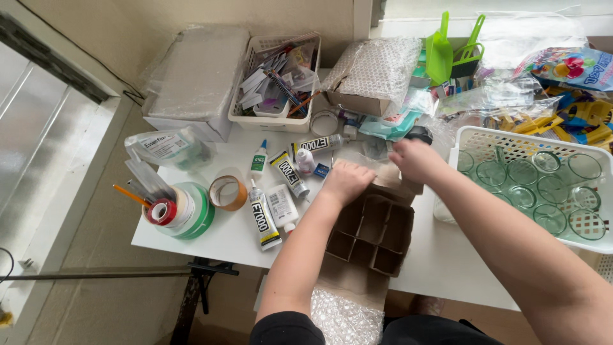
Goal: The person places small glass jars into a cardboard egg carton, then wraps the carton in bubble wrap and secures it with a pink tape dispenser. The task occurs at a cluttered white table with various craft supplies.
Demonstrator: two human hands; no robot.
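Observation:
A brown cardboard box (373, 233) with divider cells lies open on the white table (447, 255) in front of me. My left hand (345, 179) rests fingers-down on the box's far flap. My right hand (415, 159) grips the far right edge of that flap, next to a dark round object (419, 133). A white plastic basket (476, 135) holding several empty glass jars (522, 172) stands just right of the box. Bubble wrap (345, 316) hangs at the box's near end.
Several glue tubes (263, 220) and a small bottle (258, 160) lie left of the box, with tape rolls (228, 192) and stacked tape (182, 211). A white basket of papers (276, 80), a wrapped box (195, 80), green scoops (440, 51) and toy packets (568, 96) crowd the back.

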